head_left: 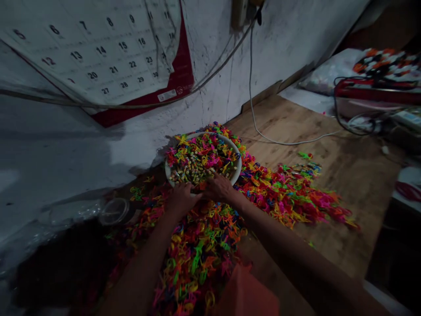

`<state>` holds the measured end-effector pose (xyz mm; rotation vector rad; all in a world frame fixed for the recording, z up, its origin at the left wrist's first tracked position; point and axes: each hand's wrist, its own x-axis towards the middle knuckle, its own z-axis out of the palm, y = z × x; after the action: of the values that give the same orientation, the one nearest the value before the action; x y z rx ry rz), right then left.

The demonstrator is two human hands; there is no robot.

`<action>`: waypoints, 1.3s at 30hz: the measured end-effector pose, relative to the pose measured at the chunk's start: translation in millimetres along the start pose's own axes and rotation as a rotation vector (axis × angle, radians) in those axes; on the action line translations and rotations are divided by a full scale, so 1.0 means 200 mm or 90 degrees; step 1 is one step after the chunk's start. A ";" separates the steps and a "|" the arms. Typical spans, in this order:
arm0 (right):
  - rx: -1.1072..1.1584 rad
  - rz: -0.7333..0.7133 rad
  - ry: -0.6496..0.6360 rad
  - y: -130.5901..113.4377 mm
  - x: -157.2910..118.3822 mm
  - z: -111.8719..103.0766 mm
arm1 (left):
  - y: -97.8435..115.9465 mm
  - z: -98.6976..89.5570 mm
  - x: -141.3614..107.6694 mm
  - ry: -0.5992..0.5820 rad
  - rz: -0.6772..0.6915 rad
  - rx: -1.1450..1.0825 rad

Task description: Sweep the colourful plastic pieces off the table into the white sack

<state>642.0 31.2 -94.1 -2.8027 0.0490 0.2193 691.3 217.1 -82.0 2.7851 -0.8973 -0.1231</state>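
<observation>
A round white basin (238, 172) stands against the wall, filled with small bright plastic pieces (210, 147) and, in its near part, many short pale banded pieces (190, 169). My left hand (182, 198) is closed over the basin's near rim, its thumb pointing right and its fingertips partly hidden. Just to the right, my right hand (219, 188) reaches over the same rim with fingers apart, touching the pieces inside. Around the basin and below my forearms spreads a loose heap of colourful plastic pieces (197, 250). Their exact kind is too small to tell.
A calendar (113, 57) hangs on the wall above. A pale cable (296, 143) crosses the wooden board (342, 171). A clear round container (114, 211) lies left. An orange-red object (246, 294) is at the bottom. A red device (368, 90) and bags stand right.
</observation>
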 end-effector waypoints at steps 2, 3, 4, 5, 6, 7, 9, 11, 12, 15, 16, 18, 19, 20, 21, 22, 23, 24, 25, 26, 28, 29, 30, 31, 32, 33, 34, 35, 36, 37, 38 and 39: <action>0.008 -0.030 0.002 0.02 -0.01 0.00 | 0.01 0.09 0.05 -0.030 0.029 -0.003; 0.024 -0.041 0.011 0.04 -0.03 0.01 | 0.02 0.12 0.04 -0.030 0.039 -0.010; 0.043 -0.047 0.030 0.06 -0.05 0.02 | 0.02 0.14 0.02 -0.024 0.050 -0.030; 0.065 -0.046 0.059 0.07 -0.08 0.04 | 0.03 0.15 -0.01 -0.018 0.059 -0.065; 0.090 -0.044 0.096 0.09 -0.11 0.06 | 0.03 0.16 -0.04 -0.003 0.055 -0.115; 0.117 -0.046 0.139 0.11 -0.14 0.08 | 0.04 0.16 -0.06 0.026 0.034 -0.175; 0.176 -0.057 0.229 0.13 -0.20 0.14 | 0.04 0.16 -0.09 0.125 -0.045 -0.271; 0.233 -0.078 0.283 0.15 -0.23 0.18 | 0.05 0.16 -0.09 0.225 -0.114 -0.298; 0.252 -0.087 0.296 0.16 -0.24 0.20 | 0.05 0.16 -0.08 0.249 -0.119 -0.293; 0.278 -0.080 0.319 0.17 -0.26 0.22 | 0.09 0.16 -0.03 0.189 -0.020 -0.286; 0.280 -0.070 0.331 0.16 -0.26 0.22 | 0.11 0.16 -0.01 0.150 0.011 -0.297; 0.273 -0.047 0.368 0.16 -0.26 0.22 | 0.16 0.16 0.02 0.090 0.024 -0.335; 0.266 -0.039 0.387 0.17 -0.26 0.22 | 0.19 0.17 0.02 0.076 0.005 -0.365; 0.256 -0.034 0.402 0.17 -0.27 0.22 | 0.22 0.17 0.02 0.065 -0.020 -0.402; 0.247 -0.031 0.414 0.18 -0.28 0.23 | 0.25 0.18 0.00 0.055 -0.038 -0.441; 0.237 -0.035 0.419 0.18 -0.29 0.24 | 0.27 0.19 -0.02 0.048 -0.039 -0.476; 0.231 -0.045 0.419 0.19 -0.30 0.25 | 0.30 0.20 -0.05 0.044 -0.022 -0.500; 0.231 -0.060 0.416 0.20 -0.31 0.26 | 0.32 0.22 -0.08 0.043 0.006 -0.511; 0.240 -0.074 0.418 0.20 -0.33 0.27 | 0.33 0.24 -0.11 0.047 0.034 -0.510; 0.255 -0.085 0.422 0.20 -0.34 0.28 | 0.34 0.26 -0.14 0.056 0.054 -0.501; 0.300 -0.085 0.430 0.19 -0.37 0.28 | 0.34 0.30 -0.20 0.087 0.046 -0.481; 0.329 -0.076 0.430 0.18 -0.38 0.26 | 0.33 0.31 -0.21 0.115 0.024 -0.471; 0.359 -0.066 0.428 0.16 -0.39 0.24 | 0.31 0.30 -0.22 0.152 -0.001 -0.456; 0.389 -0.053 0.432 0.15 -0.40 0.21 | 0.30 0.29 -0.21 0.191 -0.025 -0.433; 0.416 -0.032 0.439 0.14 -0.42 0.19 | 0.28 0.27 -0.20 0.229 -0.048 -0.406; 0.438 -0.004 0.449 0.13 -0.44 0.16 | 0.26 0.25 -0.16 0.251 -0.058 -0.376; 0.447 0.025 0.446 0.14 -0.47 0.15 | 0.25 0.22 -0.12 0.252 -0.054 -0.344; 0.436 0.047 0.420 0.14 -0.50 0.14 | 0.24 0.20 -0.06 0.231 -0.036 -0.310; 0.401 0.059 0.368 0.16 -0.54 0.15 | 0.24 0.18 0.00 0.196 -0.006 -0.271; 0.341 0.064 0.296 0.18 -0.57 0.16 | 0.25 0.17 0.06 0.148 0.022 -0.223; 0.264 0.069 0.226 0.20 -0.61 0.17 | 0.27 0.17 0.13 0.094 0.041 -0.171; 0.183 0.079 0.174 0.22 -0.63 0.18 | 0.29 0.18 0.18 0.044 0.049 -0.124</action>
<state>509.9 2.0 -121.9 -2.5239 0.2946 -0.1345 683.3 143.9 -104.7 2.5562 -0.9205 -0.0965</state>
